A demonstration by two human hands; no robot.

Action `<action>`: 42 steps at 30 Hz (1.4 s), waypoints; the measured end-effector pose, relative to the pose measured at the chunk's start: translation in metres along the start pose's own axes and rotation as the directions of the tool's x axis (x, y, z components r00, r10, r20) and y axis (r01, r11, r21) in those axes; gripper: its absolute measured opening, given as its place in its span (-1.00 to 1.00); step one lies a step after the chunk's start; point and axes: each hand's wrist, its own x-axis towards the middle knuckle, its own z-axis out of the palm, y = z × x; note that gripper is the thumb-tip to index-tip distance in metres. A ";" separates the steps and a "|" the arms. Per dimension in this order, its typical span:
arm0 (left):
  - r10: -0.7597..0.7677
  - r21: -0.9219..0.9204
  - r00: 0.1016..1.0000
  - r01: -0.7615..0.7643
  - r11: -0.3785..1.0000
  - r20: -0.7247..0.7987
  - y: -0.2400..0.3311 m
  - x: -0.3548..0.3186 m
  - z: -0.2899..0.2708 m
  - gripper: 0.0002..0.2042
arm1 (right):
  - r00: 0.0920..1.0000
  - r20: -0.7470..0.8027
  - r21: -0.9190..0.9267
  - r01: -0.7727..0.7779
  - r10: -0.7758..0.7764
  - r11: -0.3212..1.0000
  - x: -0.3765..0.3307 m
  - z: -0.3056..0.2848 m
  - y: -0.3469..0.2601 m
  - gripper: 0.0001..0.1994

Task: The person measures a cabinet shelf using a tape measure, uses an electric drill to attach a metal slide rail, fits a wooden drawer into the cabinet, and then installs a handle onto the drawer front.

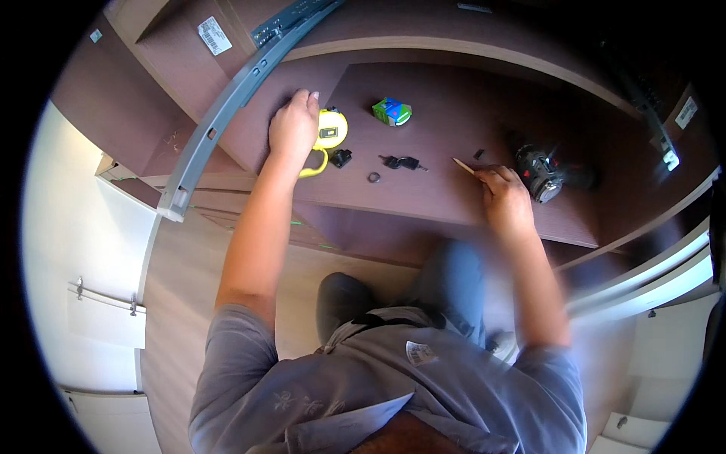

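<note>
My left hand rests on a yellow tape measure lying on a dark brown panel, fingers curled over its left side. A yellow strap loops from the tape measure toward my wrist. My right hand grips a pencil whose tip points left over the panel. A black cordless drill lies just right of that hand.
A green and blue small box, a black key-like piece, a small black block and a round dark screw cap lie on the panel. A grey metal rail runs diagonally at left. White cabinet parts lie on the floor.
</note>
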 end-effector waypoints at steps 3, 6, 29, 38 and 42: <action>0.014 0.058 1.000 -0.014 0.998 0.009 -0.007 0.013 0.030 -0.70 | 1.000 0.007 -0.017 0.010 -0.010 1.000 -0.001 0.002 0.003 -0.75; 0.009 0.052 0.999 -0.011 0.999 0.037 -0.010 0.020 0.051 -0.69 | 1.000 0.015 -0.060 0.011 -0.010 0.998 -0.001 -0.003 -0.001 -0.77; 0.399 -0.401 0.902 -0.431 0.808 -0.166 0.008 -0.086 0.029 -0.77 | 0.948 -0.178 -0.054 0.259 -0.265 0.964 -0.008 -0.057 -0.037 -0.82; 0.362 -0.371 0.923 -0.383 0.846 -0.128 -0.010 -0.094 0.028 -0.87 | 0.520 -0.600 -0.513 0.333 -0.608 0.791 0.144 -0.331 -0.111 -0.81; 0.394 -0.381 0.911 -0.410 0.829 -0.123 0.004 -0.098 0.030 -0.88 | 0.858 -0.425 -0.688 -0.100 -0.287 0.719 0.232 -0.413 -0.107 -0.59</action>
